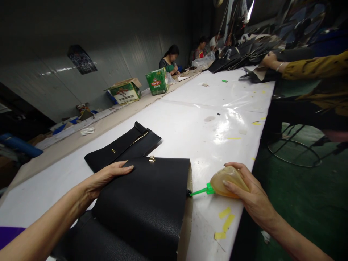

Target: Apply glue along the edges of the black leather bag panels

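Note:
My left hand (pixel 115 170) grips the upper left edge of a black leather bag piece (pixel 146 188), thumb on top and the other fingers hidden beneath. A small gold clasp (pixel 152 158) sits near that piece's far edge. In my right hand (pixel 251 192) is a squeeze bottle (pixel 227 181) of amber liquid, fingers wrapped round it. Its green nozzle (pixel 199 191) points left, and a dark tip meets the right edge of the leather, where a beige inner side shows. Behind lies another black leather piece (pixel 122 146) with a gold fitting.
Yellow tape scraps (pixel 227 223) lie on the white table (pixel 209 145) beside the bottle. Two green cartons (pixel 157 81) stand along the far left side. A co-worker's yellow sleeve (pixel 312 67) reaches in at right, near piled black material (pixel 244 54). Other people sit at the back.

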`<action>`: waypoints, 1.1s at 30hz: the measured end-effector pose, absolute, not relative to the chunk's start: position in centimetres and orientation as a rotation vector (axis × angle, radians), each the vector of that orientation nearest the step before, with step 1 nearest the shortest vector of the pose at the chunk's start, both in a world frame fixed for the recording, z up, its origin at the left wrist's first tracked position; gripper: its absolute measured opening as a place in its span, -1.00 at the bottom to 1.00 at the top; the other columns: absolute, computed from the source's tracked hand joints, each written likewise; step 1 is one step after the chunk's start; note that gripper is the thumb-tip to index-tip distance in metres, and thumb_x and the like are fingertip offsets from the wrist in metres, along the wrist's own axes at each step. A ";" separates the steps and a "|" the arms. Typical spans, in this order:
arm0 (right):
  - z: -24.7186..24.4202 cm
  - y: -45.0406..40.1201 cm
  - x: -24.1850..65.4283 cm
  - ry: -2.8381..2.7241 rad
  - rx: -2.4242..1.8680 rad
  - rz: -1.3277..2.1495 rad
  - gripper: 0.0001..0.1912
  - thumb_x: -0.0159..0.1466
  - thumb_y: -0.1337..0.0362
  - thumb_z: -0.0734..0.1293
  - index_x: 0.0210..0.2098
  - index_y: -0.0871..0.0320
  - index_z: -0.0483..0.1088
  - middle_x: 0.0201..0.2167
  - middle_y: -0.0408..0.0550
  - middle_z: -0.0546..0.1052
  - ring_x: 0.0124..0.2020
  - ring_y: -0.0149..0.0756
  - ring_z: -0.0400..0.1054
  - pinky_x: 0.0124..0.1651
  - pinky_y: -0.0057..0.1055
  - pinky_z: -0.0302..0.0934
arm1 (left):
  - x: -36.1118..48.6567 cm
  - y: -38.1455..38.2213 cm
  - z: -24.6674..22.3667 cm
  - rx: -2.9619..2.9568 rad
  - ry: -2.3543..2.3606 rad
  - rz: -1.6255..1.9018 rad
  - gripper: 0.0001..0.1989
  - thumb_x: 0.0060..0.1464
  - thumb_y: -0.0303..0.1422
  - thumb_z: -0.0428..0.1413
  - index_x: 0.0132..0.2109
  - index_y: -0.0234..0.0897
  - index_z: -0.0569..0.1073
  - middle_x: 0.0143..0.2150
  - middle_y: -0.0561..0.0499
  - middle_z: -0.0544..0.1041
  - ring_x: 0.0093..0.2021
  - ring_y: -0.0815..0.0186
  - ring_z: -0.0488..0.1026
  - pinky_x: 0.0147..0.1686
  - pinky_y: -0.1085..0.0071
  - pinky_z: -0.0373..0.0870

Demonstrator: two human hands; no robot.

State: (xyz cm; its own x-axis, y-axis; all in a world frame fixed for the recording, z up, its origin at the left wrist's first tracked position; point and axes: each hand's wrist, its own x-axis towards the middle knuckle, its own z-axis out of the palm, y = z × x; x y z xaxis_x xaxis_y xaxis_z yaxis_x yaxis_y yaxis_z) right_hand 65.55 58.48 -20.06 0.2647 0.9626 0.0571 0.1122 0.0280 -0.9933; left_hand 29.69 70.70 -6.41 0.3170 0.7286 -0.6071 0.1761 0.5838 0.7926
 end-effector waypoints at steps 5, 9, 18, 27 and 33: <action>-20.2 58.2 65.5 -1.171 -1.421 0.911 -0.52 0.17 0.00 0.40 0.00 -0.03 0.23 -0.16 -0.15 0.39 -0.19 -0.21 0.32 -0.14 -0.39 0.21 | 29.7 70.6 -6.3 0.909 1.212 0.428 -0.62 -0.09 -0.35 0.31 -0.07 -0.36 0.55 -0.15 -0.25 0.64 -0.20 0.03 0.60 -0.18 0.28 0.52; -20.3 58.0 65.5 -1.147 -1.393 0.937 -0.52 0.17 0.00 0.40 0.00 -0.02 0.24 -0.17 -0.15 0.39 -0.19 -0.21 0.32 -0.15 -0.39 0.21 | 29.7 70.5 -6.1 0.918 1.187 0.436 -0.62 -0.07 -0.38 0.30 -0.06 -0.37 0.54 -0.14 -0.26 0.63 -0.20 0.04 0.60 -0.17 0.29 0.52; -20.7 57.8 65.3 -1.170 -1.410 0.926 -0.52 0.17 0.00 0.40 0.01 -0.04 0.23 -0.12 -0.14 0.39 -0.15 -0.18 0.32 -0.11 -0.38 0.20 | 29.4 70.5 -6.3 0.920 1.181 0.435 -0.63 -0.05 -0.38 0.28 -0.04 -0.36 0.54 -0.14 -0.25 0.63 -0.21 0.05 0.60 -0.18 0.29 0.52; -20.2 58.2 64.6 -1.149 -1.402 0.889 -0.55 0.19 0.02 0.38 0.00 -0.04 0.22 -0.18 -0.15 0.40 -0.20 -0.21 0.32 -0.16 -0.41 0.21 | 29.3 70.6 -6.7 0.903 1.167 0.431 -0.66 0.03 -0.42 0.22 -0.01 -0.39 0.50 -0.13 -0.26 0.63 -0.20 0.08 0.60 -0.14 0.27 0.52; -19.9 57.5 64.6 -1.247 -1.401 0.968 -0.54 0.19 0.00 0.37 0.01 -0.05 0.21 -0.16 -0.18 0.38 -0.22 -0.25 0.32 -0.16 -0.43 0.22 | 28.9 70.7 -7.2 0.898 1.171 0.418 -0.66 0.05 -0.42 0.21 0.01 -0.35 0.49 -0.12 -0.22 0.63 -0.19 0.08 0.59 -0.12 0.23 0.51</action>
State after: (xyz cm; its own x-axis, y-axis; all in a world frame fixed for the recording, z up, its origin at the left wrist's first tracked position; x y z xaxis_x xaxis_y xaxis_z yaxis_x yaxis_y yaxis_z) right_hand 64.63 57.46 -19.94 0.1528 0.9872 0.0457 0.2005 0.0143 -0.9796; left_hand 28.91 70.75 -7.19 0.3670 0.7027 -0.6095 0.1579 0.5987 0.7853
